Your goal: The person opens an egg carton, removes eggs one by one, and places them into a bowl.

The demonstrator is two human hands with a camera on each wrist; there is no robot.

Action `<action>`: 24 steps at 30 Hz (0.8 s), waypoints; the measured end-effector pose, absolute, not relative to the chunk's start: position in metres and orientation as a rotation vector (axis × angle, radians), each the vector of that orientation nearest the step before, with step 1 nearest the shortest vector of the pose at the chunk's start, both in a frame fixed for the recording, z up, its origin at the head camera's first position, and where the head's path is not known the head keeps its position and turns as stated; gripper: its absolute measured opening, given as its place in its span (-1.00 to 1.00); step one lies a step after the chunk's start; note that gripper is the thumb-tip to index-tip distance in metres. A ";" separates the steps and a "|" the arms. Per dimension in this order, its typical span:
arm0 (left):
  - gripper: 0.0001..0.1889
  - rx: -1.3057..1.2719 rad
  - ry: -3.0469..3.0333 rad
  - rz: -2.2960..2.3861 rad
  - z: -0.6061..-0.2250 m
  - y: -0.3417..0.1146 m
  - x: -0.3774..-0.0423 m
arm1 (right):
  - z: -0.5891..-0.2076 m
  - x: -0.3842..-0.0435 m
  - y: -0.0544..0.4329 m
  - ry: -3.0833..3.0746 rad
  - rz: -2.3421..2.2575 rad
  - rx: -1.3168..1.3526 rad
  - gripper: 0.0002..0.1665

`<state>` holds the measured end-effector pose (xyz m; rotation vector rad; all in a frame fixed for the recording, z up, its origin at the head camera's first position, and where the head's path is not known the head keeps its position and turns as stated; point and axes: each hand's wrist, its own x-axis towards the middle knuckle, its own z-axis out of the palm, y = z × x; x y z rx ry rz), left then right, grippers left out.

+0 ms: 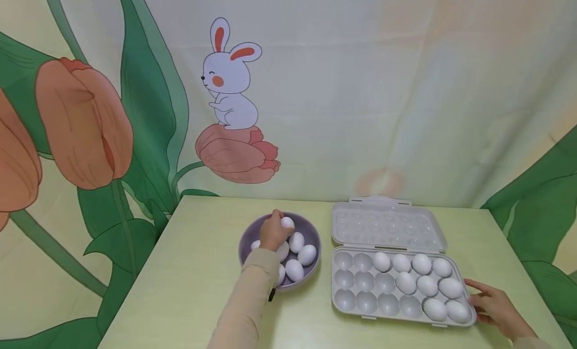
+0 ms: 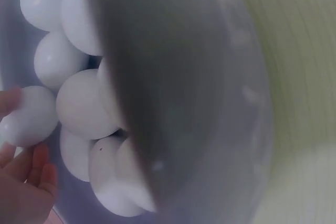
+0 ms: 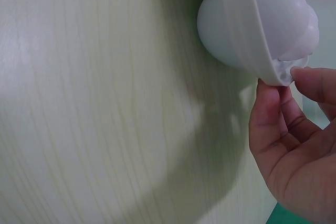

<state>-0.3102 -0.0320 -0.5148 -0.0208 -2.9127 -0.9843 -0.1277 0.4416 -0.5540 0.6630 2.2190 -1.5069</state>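
Note:
My left hand reaches into a grey-purple bowl and holds a white egg near the far rim. In the left wrist view, the thumb and fingertips are on either side of that egg. Several other white eggs lie heaped in the bowl, some hidden by my arm or by the wall. My right hand pinches the right end of a pale egg carton; the right wrist view shows thumb and fingers on its rim. Eggs fill the carton's right side; its left cups are bare.
The carton's lid lies open behind its base, on the pale wooden table. Bowl and carton stand side by side with a narrow gap. A curtain printed with tulips and a rabbit hangs behind the table.

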 end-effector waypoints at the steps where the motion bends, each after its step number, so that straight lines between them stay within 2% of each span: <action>1: -0.61 -0.018 -2.908 -0.985 -0.516 -0.032 -0.310 | -0.554 -0.128 0.441 2.219 -1.507 0.662 -0.25; 16: -0.57 0.038 -2.913 -0.993 -0.523 -0.029 -0.312 | -0.552 -0.126 0.440 2.226 -1.496 0.667 -0.25; 24: -0.56 0.179 -2.920 -0.953 -0.524 -0.025 -0.313 | -0.554 -0.126 0.440 2.234 -1.498 0.666 -0.24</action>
